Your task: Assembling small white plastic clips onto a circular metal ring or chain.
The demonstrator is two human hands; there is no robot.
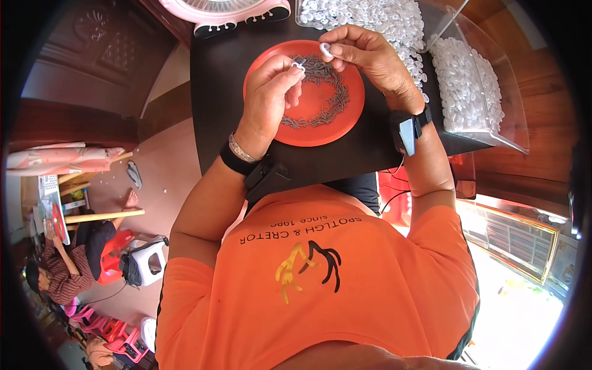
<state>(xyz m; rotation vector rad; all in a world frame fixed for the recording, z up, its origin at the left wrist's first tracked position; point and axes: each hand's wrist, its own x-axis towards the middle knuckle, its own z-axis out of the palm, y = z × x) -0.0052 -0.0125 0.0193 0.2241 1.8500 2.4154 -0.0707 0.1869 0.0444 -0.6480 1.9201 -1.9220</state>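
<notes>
My left hand [271,92] is raised over the left side of a round orange plate [302,140], pinching a small white hook-shaped piece [298,66] between thumb and fingertips. Across from it, my right hand [367,55] grips a white oval plastic piece [326,50] over the plate's far right rim. The two white pieces are close together but apart. Lying on the plate is a curved band of many small grey, nail-like metal pieces [336,102]; part of it is hidden behind my hands.
White oval pieces [370,13] are heaped at the table's far side, with more in a clear plastic bin [467,86] at right. A pink fan [225,13] stands at far left on the dark table [216,92]. Another person [68,271] sits at left near a white stool [150,262].
</notes>
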